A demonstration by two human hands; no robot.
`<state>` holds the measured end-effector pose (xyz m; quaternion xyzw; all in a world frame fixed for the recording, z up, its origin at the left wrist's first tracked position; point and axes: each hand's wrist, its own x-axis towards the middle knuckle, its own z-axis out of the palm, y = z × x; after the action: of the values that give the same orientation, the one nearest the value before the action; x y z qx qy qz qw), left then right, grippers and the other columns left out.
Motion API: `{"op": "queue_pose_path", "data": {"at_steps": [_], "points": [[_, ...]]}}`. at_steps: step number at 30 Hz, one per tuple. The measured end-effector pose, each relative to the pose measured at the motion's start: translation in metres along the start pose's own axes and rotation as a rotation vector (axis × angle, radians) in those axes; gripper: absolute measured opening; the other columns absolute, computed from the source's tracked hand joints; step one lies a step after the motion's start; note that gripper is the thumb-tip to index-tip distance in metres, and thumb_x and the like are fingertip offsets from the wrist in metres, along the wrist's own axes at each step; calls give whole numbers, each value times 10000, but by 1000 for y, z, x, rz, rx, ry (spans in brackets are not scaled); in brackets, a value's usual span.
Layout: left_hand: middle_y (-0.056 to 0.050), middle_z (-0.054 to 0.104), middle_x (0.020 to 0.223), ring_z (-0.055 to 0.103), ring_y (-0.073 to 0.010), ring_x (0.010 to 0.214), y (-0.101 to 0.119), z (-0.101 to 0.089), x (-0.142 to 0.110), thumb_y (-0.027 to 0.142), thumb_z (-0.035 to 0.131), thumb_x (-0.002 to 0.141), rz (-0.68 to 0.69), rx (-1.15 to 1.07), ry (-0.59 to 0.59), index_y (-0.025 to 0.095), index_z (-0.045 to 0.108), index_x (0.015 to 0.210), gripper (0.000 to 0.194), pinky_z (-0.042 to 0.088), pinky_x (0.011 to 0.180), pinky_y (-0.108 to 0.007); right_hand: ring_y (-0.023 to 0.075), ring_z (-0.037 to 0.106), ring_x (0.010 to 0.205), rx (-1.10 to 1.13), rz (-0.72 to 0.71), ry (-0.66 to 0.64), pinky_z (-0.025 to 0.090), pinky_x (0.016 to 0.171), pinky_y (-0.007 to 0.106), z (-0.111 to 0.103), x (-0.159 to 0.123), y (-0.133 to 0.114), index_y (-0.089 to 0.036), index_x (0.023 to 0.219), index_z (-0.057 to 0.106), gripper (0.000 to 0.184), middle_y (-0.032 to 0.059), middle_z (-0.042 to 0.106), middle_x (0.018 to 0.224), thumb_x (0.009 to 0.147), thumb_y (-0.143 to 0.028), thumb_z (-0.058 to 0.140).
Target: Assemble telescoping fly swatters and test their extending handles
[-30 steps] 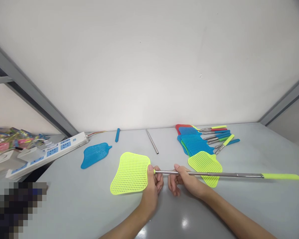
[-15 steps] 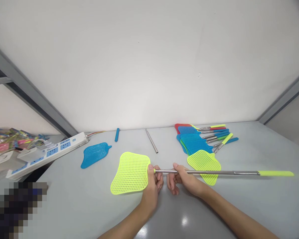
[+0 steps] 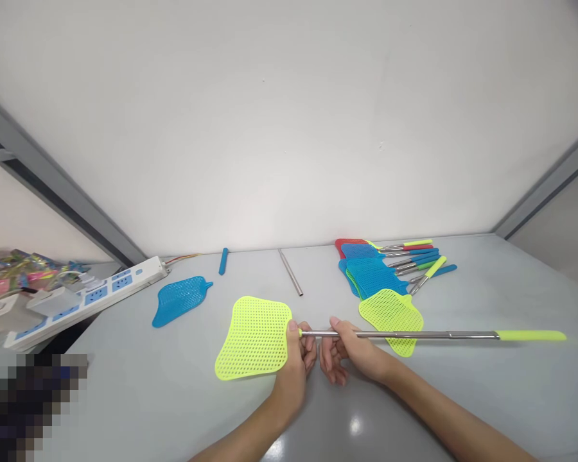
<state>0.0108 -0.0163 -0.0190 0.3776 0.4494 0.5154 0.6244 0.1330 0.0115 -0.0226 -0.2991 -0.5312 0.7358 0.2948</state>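
Note:
A yellow-green fly swatter (image 3: 256,337) with an extended steel telescopic rod lies level across my view, its grip pointing right. My left hand (image 3: 296,359) pinches it where the perforated head meets the rod, thumb on top. Just to the right, my right hand (image 3: 351,350) holds the rod between thumb and fingers; its lower fingers hang loosely curled. Behind the rod lies a second yellow-green swatter (image 3: 390,314), at the front of a stack of blue, green and red swatters (image 3: 373,276) with short rods.
A blue swatter head (image 3: 180,300), a blue grip sleeve (image 3: 223,261) and a loose steel rod (image 3: 290,273) lie apart on the grey table (image 3: 139,398). At left are a power strip (image 3: 91,298) with plugs and bagged colourful items (image 3: 24,273). A white wall (image 3: 270,128) stands behind.
The grip end of the held swatter is slightly nearer my right hand than a second ago, so the rod looks a little shorter. Both hands keep their hold; the view has shifted slightly.

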Motion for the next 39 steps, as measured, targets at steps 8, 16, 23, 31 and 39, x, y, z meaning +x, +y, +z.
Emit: {"op": "queue_pose_path", "data": {"at_steps": [8,16,23,31,39], "points": [[64,256,379,252,-71,347,-3,2,0,565,190,787,-25,-22,-15,182,322,530,479,225,378,-192,81,427,257,40,-4,-16,320,291,184,2,0,-1,-115,446,492,593,38,524,372,825,-458,191],[66,257,373,266,-80,346,-5,2,-1,580,201,775,-45,-10,-5,190,327,539,473,269,404,-202,82,424,255,59,2,-18,314,291,186,2,0,-1,-126,409,463,590,34,514,363,829,-441,195],[60,249,432,216,-75,391,-6,1,1,573,253,770,-71,-27,11,186,325,545,453,207,392,-192,91,418,247,85,-13,-23,295,267,187,2,-1,-1,-157,363,382,573,21,479,321,840,-410,188],[50,251,421,247,-86,414,-5,2,-1,548,201,796,-18,59,-15,181,338,534,471,217,432,-210,87,407,260,90,27,-23,324,324,203,4,-3,-7,-165,361,385,565,12,472,309,830,-414,192],[48,252,428,243,-87,413,-5,1,-1,537,197,802,-16,71,-10,181,340,533,469,218,436,-217,98,426,283,71,53,-13,335,364,220,6,-4,-14,-167,363,393,562,16,474,320,830,-400,183]]}}
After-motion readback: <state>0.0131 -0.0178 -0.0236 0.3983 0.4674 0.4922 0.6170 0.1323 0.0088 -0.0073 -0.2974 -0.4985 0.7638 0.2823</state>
